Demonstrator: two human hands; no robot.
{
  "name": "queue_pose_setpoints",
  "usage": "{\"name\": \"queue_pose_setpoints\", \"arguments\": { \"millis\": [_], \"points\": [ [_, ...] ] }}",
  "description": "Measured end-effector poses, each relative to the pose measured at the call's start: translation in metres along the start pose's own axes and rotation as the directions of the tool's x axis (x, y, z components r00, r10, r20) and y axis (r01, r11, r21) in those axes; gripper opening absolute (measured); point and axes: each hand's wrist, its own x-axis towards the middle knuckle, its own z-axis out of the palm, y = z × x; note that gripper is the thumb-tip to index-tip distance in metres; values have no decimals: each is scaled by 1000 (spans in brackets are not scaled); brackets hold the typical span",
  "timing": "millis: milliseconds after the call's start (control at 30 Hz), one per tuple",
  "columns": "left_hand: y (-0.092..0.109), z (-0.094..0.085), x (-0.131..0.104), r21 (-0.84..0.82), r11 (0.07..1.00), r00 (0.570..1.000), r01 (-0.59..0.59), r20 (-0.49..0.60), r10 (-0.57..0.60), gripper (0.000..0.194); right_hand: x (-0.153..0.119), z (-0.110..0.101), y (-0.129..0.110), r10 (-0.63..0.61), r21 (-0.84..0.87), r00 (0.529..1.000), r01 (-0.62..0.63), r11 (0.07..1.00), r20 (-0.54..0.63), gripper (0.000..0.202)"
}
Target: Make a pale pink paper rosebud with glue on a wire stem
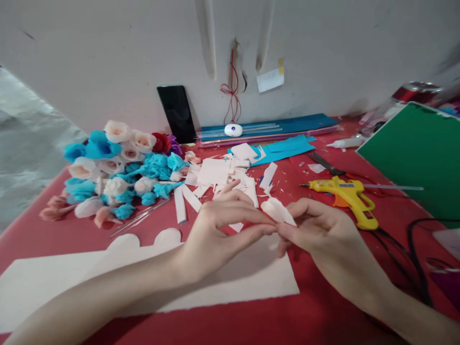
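Note:
A small white paper petal piece is held above the table in my right hand, its thumb and fingers pinched on the lower end. My left hand comes in from the left, thumb and index fingertips pressed together at the same lower end; whether they grip the piece is hidden. Under my left arm lies a long cream paper sheet. Two rounded cream pieces rest at its upper edge. Beyond my left hand are cut white paper scraps.
Blue, white and pink paper flowers pile up at the left. A black phone leans on the wall. At the right lie a yellow glue gun, scissors, a green board and black cables. Blue paper lies at the back.

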Motion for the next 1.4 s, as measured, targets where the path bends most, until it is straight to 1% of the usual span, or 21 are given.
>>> {"name": "queue_pose_setpoints", "arguments": {
  "millis": [100,200,267,400,567,733,867,1000,1233,1400],
  "points": [
    [0,0,-1,-14,1000,1000,2,21,-2,5,-2,1,0,-25,11,1000,25,1000,15,14],
    [0,1,-2,-29,998,997,49,58,-48,11,-2,1,0,-47,20,998,47,999,31,13],
    [0,2,-2,-35,997,996,66,64,-63,13,-1,1,1,-49,18,998,48,999,32,13],
    [1,3,-3,-40,995,995,89,58,-86,14,-1,1,1,-36,-2,999,36,999,0,14],
    [4,2,-4,-46,989,989,144,43,-142,17,-1,3,-1,-42,-74,999,39,997,-32,17],
    [6,3,-2,-63,978,979,200,38,-198,17,-1,1,1,-58,-108,998,55,993,-22,16],
    [6,3,-2,-83,972,975,221,28,-220,15,-2,-2,3,-85,-111,996,84,990,-2,15],
    [5,4,-3,-100,964,969,247,15,-247,15,-2,-3,2,-98,-114,995,96,989,-10,15],
    [4,4,-1,-104,967,972,234,42,-231,14,-4,-3,3,-116,-105,993,113,988,-18,12],
    [2,5,-2,-84,977,980,197,9,-197,11,-5,-2,2,-136,-149,989,126,981,-56,9]
  ]
}}
